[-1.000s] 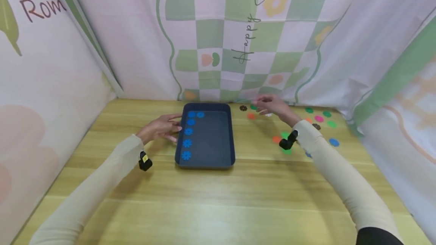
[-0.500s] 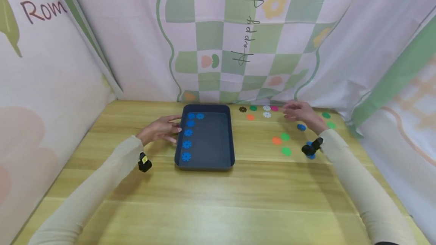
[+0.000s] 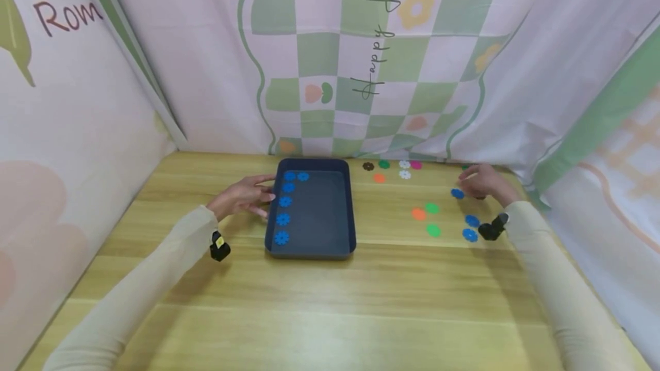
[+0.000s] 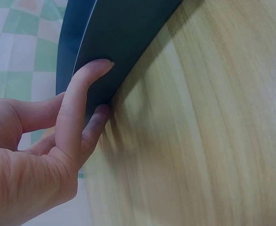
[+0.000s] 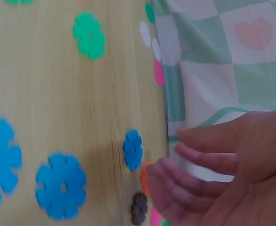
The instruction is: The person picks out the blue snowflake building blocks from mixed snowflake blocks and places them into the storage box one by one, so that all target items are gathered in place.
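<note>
My left hand (image 3: 242, 194) is at the left side of a dark blue-grey tray (image 3: 322, 210). In the left wrist view one bent finger (image 4: 96, 69) touches the tray's outer wall, and another fingertip is down by its bottom edge. Blue notched plastic discs (image 3: 283, 219) line the tray's left side, with one more beside the top one. My right hand (image 3: 484, 182) hovers above loose discs at the back right, fingers loosely bent with nothing in them. Nearest to it are a blue disc (image 5: 133, 149), a brown disc (image 5: 139, 208) and an orange disc partly hidden by the fingers.
Two more blue discs (image 3: 471, 228) lie near the right wrist. Green discs (image 3: 433, 230) and an orange disc (image 3: 419, 214) are midway to the tray. White discs (image 3: 404, 174), a pink disc (image 3: 415, 165) and others sit along the curtain (image 3: 356, 62) behind the table.
My right hand has moved right, from above the white and pink discs to the back-right group, uncovering the discs it passed. The left hand and tray have stayed put.
</note>
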Available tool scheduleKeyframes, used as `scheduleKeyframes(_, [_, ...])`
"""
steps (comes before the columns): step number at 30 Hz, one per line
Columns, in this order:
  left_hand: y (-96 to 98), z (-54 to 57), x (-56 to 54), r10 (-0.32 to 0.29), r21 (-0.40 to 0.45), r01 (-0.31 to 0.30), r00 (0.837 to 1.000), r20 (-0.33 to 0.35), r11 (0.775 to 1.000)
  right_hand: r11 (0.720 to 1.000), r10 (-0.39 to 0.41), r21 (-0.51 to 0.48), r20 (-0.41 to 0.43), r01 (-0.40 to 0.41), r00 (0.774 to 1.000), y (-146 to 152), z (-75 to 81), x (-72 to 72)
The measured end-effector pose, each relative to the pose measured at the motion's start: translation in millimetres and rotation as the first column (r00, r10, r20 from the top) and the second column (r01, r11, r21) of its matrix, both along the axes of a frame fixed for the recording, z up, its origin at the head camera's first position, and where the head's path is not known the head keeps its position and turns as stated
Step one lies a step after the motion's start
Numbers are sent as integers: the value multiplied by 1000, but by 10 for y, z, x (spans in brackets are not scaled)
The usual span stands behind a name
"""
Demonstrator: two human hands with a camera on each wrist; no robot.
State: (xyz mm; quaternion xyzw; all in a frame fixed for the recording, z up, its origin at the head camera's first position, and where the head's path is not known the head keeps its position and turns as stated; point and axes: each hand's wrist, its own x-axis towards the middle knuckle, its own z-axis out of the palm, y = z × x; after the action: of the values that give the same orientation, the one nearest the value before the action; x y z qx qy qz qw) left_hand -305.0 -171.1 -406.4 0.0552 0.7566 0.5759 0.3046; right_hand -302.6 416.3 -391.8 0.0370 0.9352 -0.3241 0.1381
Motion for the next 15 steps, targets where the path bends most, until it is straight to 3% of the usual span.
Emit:
scheduleKeyframes(5, [-4, -3, 11, -3, 9, 3, 1000, 0, 1000, 986, 75, 144, 30, -78, 997, 34, -14, 62])
scheduleKeyframes(15, [10, 21, 9, 3, 15, -3, 1000, 9, 1000, 989, 13, 147, -19, -10, 1000, -5, -172, 103])
